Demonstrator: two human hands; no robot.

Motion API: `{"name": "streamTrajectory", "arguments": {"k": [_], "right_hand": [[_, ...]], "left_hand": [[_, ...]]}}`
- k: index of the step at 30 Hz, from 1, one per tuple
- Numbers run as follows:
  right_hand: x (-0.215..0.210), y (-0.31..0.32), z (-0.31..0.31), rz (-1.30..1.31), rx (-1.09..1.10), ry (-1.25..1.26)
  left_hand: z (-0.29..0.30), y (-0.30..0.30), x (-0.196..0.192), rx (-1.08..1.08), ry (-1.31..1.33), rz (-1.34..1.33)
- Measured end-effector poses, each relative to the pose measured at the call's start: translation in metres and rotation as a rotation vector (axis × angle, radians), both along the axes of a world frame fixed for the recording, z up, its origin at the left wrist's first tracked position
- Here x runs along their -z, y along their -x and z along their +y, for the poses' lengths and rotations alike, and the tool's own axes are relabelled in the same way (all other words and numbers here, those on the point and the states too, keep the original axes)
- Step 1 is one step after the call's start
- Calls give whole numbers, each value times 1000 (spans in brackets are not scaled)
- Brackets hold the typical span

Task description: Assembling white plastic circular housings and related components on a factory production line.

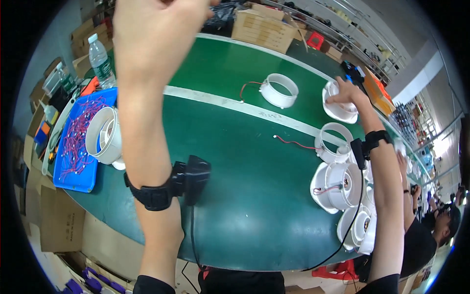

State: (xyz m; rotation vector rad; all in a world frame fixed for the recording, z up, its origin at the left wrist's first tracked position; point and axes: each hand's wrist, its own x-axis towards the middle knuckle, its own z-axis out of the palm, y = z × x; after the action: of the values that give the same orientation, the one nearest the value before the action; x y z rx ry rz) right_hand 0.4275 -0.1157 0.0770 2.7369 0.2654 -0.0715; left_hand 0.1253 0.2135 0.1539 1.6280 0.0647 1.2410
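Note:
My raised left hand (pixel 152 34) is large and close at the upper left, its fingers mostly cut off by the top edge; what they hold, if anything, is out of sight. At the right, my right hand (pixel 348 93) grips a white round plastic housing (pixel 341 113) with a wide flange, its fingers over the rim. A white plastic ring (pixel 279 102) with a red wire lies to the left of that housing. Nearer to me sits another white ring (pixel 335 153), also with a red wire. Both wrists wear black straps with small devices and cables.
Several white fan-like housings (pixel 338 186) crowd the table's right edge. At the left, a blue tray (pixel 73 182) holds red and purple wires, beside another white housing (pixel 104 142). A plastic bottle (pixel 100 61) and cardboard boxes (pixel 263 29) stand farther back. A co-worker (pixel 423 240) is at the right.

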Motion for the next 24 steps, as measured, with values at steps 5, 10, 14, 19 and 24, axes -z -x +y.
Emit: {"name": "streamTrajectory", "arguments": {"k": [5, 10, 14, 19, 24], "right_hand": [[43, -10, 20, 305, -45, -278], [61, -31, 9, 204, -384, -391], [33, -12, 20, 62, -539, -151], [-51, 53, -6, -177, -845, -239], [-120, 207, -37, -199, -800, -360]], "left_hand": [[1, -5, 8, 93, -40, 12], [-8, -15, 11, 77, -91, 34], [-15, -16, 11, -37, -156, 113], [31, -46, 38, 118, -478, 92], [-12, -34, 38, 272, -688, 202]]}}
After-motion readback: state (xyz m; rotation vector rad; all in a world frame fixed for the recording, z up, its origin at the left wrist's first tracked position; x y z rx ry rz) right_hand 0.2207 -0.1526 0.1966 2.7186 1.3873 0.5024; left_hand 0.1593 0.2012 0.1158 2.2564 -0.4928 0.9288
